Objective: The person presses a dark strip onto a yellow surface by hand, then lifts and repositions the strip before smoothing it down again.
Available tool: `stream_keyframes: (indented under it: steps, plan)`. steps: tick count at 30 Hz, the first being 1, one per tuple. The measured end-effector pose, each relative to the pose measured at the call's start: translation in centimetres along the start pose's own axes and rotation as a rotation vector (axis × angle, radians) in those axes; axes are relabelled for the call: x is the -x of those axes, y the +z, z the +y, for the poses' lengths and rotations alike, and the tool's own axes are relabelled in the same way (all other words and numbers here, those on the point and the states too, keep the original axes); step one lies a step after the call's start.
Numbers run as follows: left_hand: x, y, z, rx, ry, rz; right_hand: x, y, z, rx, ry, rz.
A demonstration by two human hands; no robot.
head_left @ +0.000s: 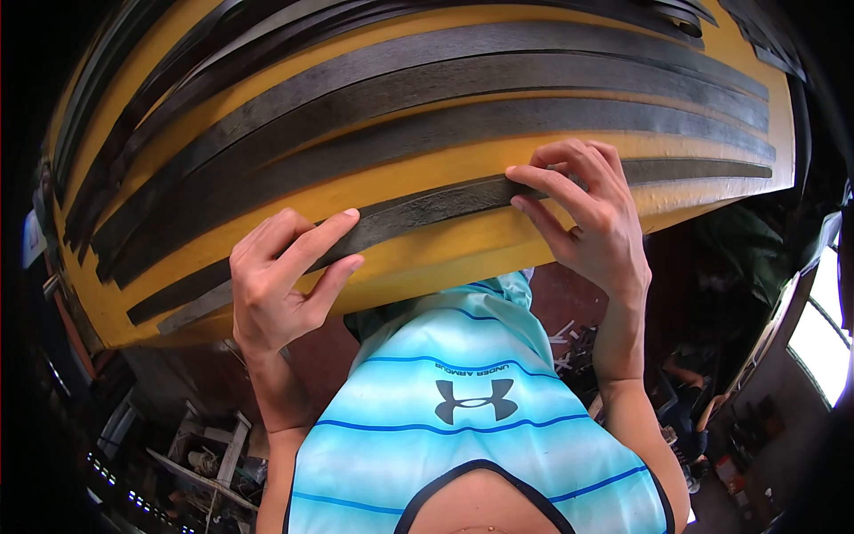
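Observation:
A long dark leather-like strip [431, 205] lies along the near edge of a yellow table [400, 260]. The index finger and thumb of my left hand [280, 280] span its width, one at each long edge. Further right, my right hand [592, 214] has its index fingertip and thumb at the two edges of the same strip, with the other fingers curled above. A second narrow grey strip end [196, 307] shows beside my left hand. Parts of the strip are hidden beneath both hands.
Several wide dark strips [498, 76] lie side by side across the table beyond my hands. More dark strips [169, 107] overlap at the far left, and a curled one [680, 18] is at the far right. A person [689, 400] is in the lower right background, near scattered scraps [574, 347].

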State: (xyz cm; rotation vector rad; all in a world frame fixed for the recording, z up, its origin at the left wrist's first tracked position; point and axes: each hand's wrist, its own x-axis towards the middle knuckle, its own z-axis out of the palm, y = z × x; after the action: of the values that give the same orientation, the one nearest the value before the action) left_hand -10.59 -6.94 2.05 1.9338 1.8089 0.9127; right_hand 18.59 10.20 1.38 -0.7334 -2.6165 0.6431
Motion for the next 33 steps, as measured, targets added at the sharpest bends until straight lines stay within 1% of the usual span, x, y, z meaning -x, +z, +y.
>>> stream_keyframes:
  steps: [3,7,33]
  plan:
    - [0.1,-0.3,-0.1,-0.009,-0.011,-0.047,0.0,0.4,-0.2,-0.018,-0.009,0.005]
    - [0.1,-0.3,0.0,-0.014,-0.017,-0.041,-0.2,1.1,-0.4,-0.032,-0.05,0.02]
    - [-0.2,0.2,-0.1,-0.036,-0.007,-0.045,-1.2,2.4,-1.7,-0.057,-0.072,0.003]
